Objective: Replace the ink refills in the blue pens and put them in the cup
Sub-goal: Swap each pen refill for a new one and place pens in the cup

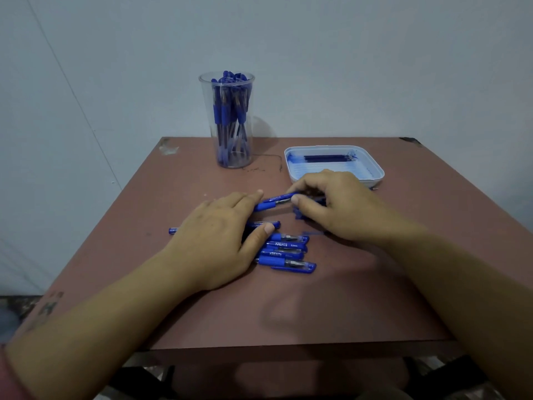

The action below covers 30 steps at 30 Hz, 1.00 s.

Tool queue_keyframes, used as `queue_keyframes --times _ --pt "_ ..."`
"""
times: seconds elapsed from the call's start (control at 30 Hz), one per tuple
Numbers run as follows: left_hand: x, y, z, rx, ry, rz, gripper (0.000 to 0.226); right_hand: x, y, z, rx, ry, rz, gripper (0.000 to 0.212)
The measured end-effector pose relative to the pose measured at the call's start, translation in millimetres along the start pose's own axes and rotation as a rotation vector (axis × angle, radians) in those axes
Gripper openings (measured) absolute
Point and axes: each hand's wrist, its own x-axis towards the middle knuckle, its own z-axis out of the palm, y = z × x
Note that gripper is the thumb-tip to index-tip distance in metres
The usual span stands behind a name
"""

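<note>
On a reddish table [317, 313], mid-frame, the left hand [222, 235] lies flat-fingered over loose pens [285, 255], the right hand [331, 203] pinches a blue pen [271, 202]; pen-filled cup [227, 119] upper centre, refill tray [378, 174] right.

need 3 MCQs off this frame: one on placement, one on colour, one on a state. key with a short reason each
1. Where does the cup stand?
A. left of the tray
B. inside the tray
C. right of the tray

2. What colour is the tray?
A. red
B. white
C. black

3. What is the right hand doing?
A. lying flat and empty
B. lifting the cup
C. pinching a blue pen

Key:
1 A: the cup stands upright at the back, apart from the tray and to its left.
2 B: the tray's rim and wall show white.
3 C: thumb and fingers close on the pen's barrel.
</note>
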Motion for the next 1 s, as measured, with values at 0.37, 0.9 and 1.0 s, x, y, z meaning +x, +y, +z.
queue_keyframes --times 0.37,0.9,1.0 --pt "29 -2 -18 0.004 0.25 0.318 0.03 -19 3 -18 0.287 0.086 0.011 0.017" --pt "24 -6 -3 -0.182 0.22 0.156 0.033 -14 10 4 0.255 0.157 -0.027 0.026" --pt "24 -9 -3 -0.182 0.197 0.157 0.036 -13 11 2 0.25 0.159 -0.013 0.029"
